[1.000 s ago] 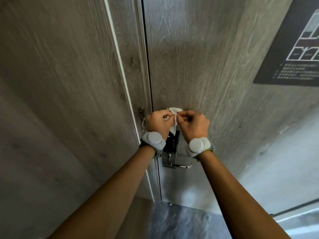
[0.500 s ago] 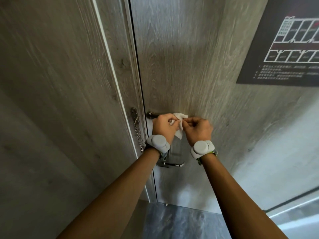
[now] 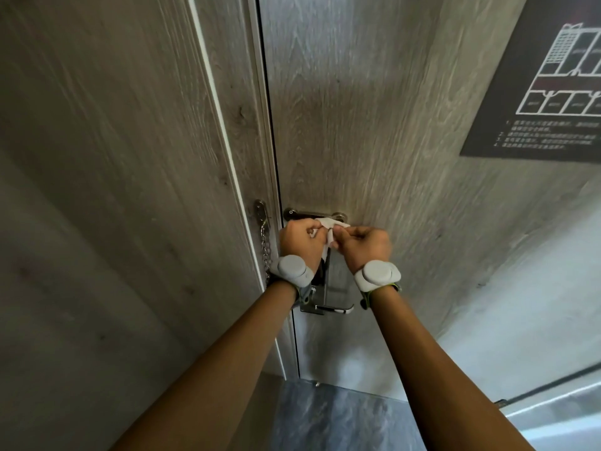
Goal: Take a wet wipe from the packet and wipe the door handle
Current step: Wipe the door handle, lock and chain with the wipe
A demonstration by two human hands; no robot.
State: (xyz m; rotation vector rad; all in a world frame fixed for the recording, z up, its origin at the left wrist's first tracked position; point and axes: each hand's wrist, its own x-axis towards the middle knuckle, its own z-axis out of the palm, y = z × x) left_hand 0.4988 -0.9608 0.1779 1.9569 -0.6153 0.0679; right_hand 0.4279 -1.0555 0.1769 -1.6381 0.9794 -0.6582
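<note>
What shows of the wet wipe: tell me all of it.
The wet wipe is a white sheet, thin, soft and crumpled, partly hidden by fingers. The left hand and the right hand each pinch an edge, holding it before the door, just below the metal bar; a fold hangs down between them.

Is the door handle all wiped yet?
Not yet. Done: a wipe is already out. In hand: the left hand and right hand both pinch it, up in front of the door. Left: the wipe is not on the handle lower down, so the wiping itself remains.
</note>
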